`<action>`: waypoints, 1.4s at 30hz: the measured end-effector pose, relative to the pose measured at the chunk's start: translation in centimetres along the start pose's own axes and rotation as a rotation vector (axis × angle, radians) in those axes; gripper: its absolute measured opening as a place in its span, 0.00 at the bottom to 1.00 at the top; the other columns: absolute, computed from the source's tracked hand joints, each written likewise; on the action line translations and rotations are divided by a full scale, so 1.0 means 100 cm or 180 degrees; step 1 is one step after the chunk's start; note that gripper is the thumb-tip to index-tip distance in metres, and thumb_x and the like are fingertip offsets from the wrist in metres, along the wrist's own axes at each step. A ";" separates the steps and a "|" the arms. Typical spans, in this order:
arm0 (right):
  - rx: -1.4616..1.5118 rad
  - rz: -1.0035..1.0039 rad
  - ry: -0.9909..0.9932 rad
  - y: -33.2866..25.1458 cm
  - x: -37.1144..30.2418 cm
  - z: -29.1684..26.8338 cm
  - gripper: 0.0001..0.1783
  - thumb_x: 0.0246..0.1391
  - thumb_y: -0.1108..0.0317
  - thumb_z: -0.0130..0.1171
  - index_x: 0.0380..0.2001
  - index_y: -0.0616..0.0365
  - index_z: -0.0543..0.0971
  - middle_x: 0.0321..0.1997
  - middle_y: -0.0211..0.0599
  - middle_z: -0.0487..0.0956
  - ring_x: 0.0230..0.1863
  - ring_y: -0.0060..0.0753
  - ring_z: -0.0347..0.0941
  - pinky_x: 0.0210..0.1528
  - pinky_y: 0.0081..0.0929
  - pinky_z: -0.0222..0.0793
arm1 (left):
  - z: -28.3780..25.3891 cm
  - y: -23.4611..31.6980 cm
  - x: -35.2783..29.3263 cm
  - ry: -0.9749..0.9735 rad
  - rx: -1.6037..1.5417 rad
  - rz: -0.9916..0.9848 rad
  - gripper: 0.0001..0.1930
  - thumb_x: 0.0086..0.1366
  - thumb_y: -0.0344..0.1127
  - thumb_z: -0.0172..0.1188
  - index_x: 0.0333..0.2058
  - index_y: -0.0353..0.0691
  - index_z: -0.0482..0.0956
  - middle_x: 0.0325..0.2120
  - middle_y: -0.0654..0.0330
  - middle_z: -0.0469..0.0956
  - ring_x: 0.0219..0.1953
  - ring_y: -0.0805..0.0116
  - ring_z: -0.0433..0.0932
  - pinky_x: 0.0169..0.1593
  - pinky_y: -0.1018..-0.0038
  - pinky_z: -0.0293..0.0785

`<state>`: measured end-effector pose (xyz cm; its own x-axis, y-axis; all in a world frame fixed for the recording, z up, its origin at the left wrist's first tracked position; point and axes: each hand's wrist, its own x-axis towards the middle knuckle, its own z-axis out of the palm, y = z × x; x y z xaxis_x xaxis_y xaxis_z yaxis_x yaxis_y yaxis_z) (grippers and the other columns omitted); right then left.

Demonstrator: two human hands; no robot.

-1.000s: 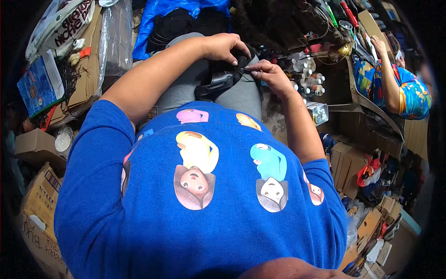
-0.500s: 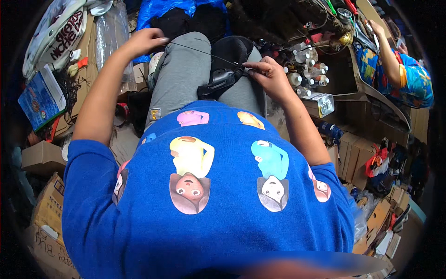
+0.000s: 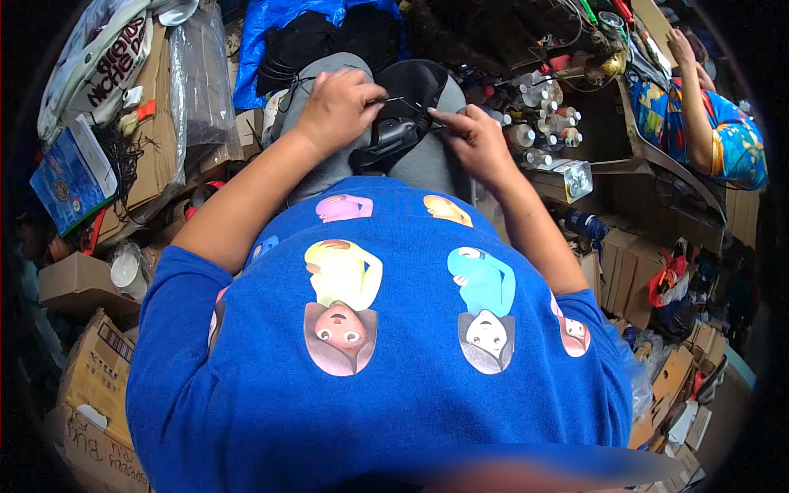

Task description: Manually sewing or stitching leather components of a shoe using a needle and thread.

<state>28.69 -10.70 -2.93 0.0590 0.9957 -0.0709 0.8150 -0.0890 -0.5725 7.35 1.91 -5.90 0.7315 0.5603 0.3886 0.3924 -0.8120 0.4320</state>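
A black item [image 3: 405, 80] lies on my grey-trousered lap, with a dark hollow, a curved rim and a glossy black piece [image 3: 393, 133] nearer me. It resembles footwear, but its kind is unclear. My left hand [image 3: 343, 105] is above its left side, fingers closed in a pinch at one end of a thin, shiny needle-like strand [image 3: 398, 99]. That strand runs toward the right rim. There my right hand [image 3: 475, 138] grips the rim between thumb and fingers, index finger extended along it. Whether the strand is needle or thread is too small to tell.
Several plastic bottles [image 3: 538, 123] stand to the right, near a clear pack [image 3: 574, 182]. Beyond them a co-worker's sleeve [image 3: 727, 135] and arm show. Cardboard boxes [image 3: 78, 279] and flat cardboard crowd the left. A blue tarp [image 3: 263, 41] lies ahead.
My left hand has come in from the far left, where it drew a dark thread taut, to just beside the black item. My right hand stays at the rim.
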 end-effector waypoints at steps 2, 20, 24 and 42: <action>0.0815 0.0372 -0.0297 0.010 0.008 -0.005 0.20 0.46 0.75 0.55 0.41 0.40 0.82 0.29 0.35 0.69 0.36 0.33 0.69 0.40 0.25 0.66 | 0.006 0.002 0.010 -0.0128 -0.0684 -0.0081 0.13 0.50 0.25 0.61 0.35 0.48 0.83 0.26 0.60 0.70 0.31 0.63 0.72 0.35 0.71 0.69; 0.0866 0.0169 -0.0996 0.026 0.039 -0.024 0.21 0.45 0.80 0.52 0.42 0.50 0.81 0.30 0.28 0.67 0.36 0.24 0.65 0.43 0.19 0.62 | 0.024 -0.008 0.017 -0.0458 -0.1366 -0.0115 0.12 0.50 0.27 0.63 0.34 0.51 0.84 0.22 0.62 0.67 0.28 0.66 0.68 0.33 0.71 0.66; 0.1247 0.0199 -0.1045 0.032 0.038 -0.021 0.19 0.46 0.76 0.57 0.41 0.43 0.82 0.30 0.31 0.70 0.37 0.27 0.68 0.43 0.22 0.65 | 0.029 -0.005 0.020 -0.0544 -0.1263 -0.0077 0.10 0.51 0.29 0.62 0.34 0.50 0.83 0.22 0.61 0.68 0.28 0.65 0.68 0.34 0.71 0.66; 0.2587 0.0786 -0.0412 0.029 0.028 0.007 0.16 0.45 0.75 0.64 0.41 0.60 0.78 0.30 0.25 0.78 0.31 0.15 0.70 0.35 0.15 0.67 | 0.024 0.012 0.028 -0.1110 -0.1541 -0.1357 0.12 0.49 0.32 0.65 0.35 0.41 0.80 0.28 0.60 0.80 0.32 0.72 0.78 0.39 0.76 0.72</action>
<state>30.86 -8.17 -5.34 0.0739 0.9393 -0.3349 0.1186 -0.3417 -0.9323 11.22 2.07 -6.29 0.7369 0.6612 -0.1403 0.4513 -0.3267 0.8304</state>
